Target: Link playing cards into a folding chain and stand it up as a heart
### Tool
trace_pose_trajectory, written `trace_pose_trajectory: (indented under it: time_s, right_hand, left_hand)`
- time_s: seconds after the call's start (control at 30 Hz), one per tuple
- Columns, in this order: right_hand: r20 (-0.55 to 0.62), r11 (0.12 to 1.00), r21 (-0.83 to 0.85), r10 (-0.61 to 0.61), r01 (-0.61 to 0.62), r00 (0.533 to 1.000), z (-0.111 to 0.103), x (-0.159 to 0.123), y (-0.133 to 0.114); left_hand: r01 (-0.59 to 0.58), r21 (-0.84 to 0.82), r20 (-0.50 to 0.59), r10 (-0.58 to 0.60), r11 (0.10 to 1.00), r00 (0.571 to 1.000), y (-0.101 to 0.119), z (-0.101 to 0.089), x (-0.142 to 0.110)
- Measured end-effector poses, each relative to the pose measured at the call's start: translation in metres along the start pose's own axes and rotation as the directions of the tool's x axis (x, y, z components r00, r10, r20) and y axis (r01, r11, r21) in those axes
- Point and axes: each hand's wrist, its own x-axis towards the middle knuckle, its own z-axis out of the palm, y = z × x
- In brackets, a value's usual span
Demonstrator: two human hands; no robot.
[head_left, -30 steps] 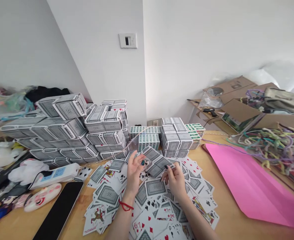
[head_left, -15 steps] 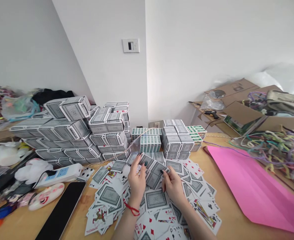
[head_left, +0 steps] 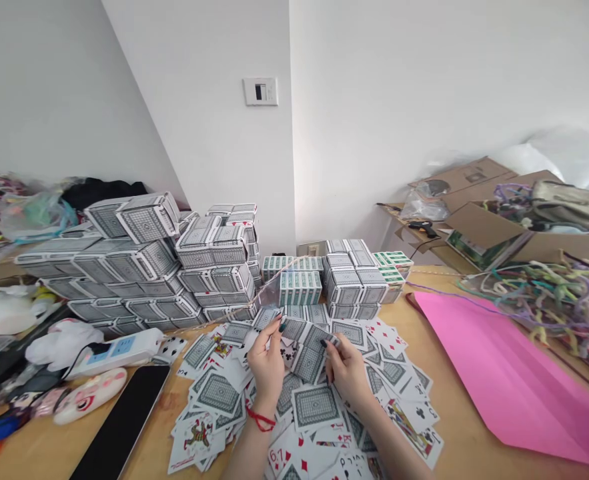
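Observation:
My left hand [head_left: 267, 363] and my right hand [head_left: 347, 371] are raised just over a spread of loose playing cards [head_left: 214, 393] on the wooden table [head_left: 454, 440]. Between them they hold a few patterned-back cards [head_left: 310, 347], fingers pinched on the edges. A red string circles my left wrist. The loose cards lie partly face up, partly face down, under and around both hands.
Stacks of boxed card decks [head_left: 139, 267] stand at the back left, and smaller stacks [head_left: 347, 280] at the back middle. A pink sheet [head_left: 494, 373] lies on the right, with pipe cleaners [head_left: 544, 293] and cardboard boxes [head_left: 479, 220] behind. Plush toys [head_left: 59, 343], a white device [head_left: 117, 350] and a black slab [head_left: 124, 420] sit on the left.
Both hands have come slightly closer to me and lower with the held cards. The camera view shifted a little.

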Motion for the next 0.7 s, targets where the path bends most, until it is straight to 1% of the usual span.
trace_pose_trajectory:
  time_s: [0.07, 0.1, 0.17, 0.2, 0.27, 0.33, 0.4, 0.47, 0.5, 0.7]
  right_hand:
    - [-0.026, 0.997, -0.061, -0.045, 0.044, 0.999, -0.001, 0.0, 0.001]
    - [-0.046, 0.991, -0.111, -0.087, 0.081, 0.995, -0.001, -0.001, 0.001]
    - [-0.049, 0.955, -0.226, -0.21, 0.193, 0.977, 0.0, -0.002, 0.0]
    - [-0.022, 0.923, -0.282, -0.28, 0.263, 0.96, 0.0, -0.004, 0.0]
    - [0.082, 0.838, -0.373, -0.397, 0.398, 0.914, 0.002, -0.007, 0.0]
    - [0.194, 0.746, -0.429, -0.475, 0.51, 0.858, 0.003, -0.01, 0.0]
    - [0.265, 0.666, -0.456, -0.532, 0.59, 0.804, 0.004, -0.013, 0.002]
    - [0.287, 0.62, -0.46, -0.573, 0.635, 0.767, 0.005, -0.014, 0.003]
    - [0.282, 0.614, -0.458, -0.585, 0.642, 0.76, 0.005, -0.014, 0.003]
    - [0.238, 0.655, -0.423, -0.587, 0.626, 0.774, 0.007, -0.012, 0.002]
  left_hand:
    - [0.021, 0.008, -0.001, -0.021, 1.0, 1.0, -0.001, 0.0, -0.001]
    - [0.032, -0.008, 0.008, -0.032, 0.999, 0.999, -0.001, 0.001, -0.001]
    - [0.056, -0.083, 0.044, -0.052, 0.995, 0.998, 0.002, 0.003, -0.004]
    - [0.067, -0.134, 0.067, -0.058, 0.989, 0.996, 0.005, 0.004, -0.006]
    - [0.09, -0.24, 0.109, -0.065, 0.967, 0.992, 0.012, 0.007, -0.01]
    - [0.11, -0.334, 0.157, -0.06, 0.936, 0.986, 0.02, 0.009, -0.012]
    - [0.148, -0.4, 0.208, -0.068, 0.905, 0.976, 0.025, 0.009, -0.012]
    - [0.194, -0.435, 0.241, -0.094, 0.879, 0.966, 0.029, 0.009, -0.011]
    - [0.213, -0.444, 0.251, -0.108, 0.87, 0.962, 0.03, 0.009, -0.01]
    - [0.278, -0.497, 0.272, -0.157, 0.822, 0.949, 0.034, 0.011, -0.008]
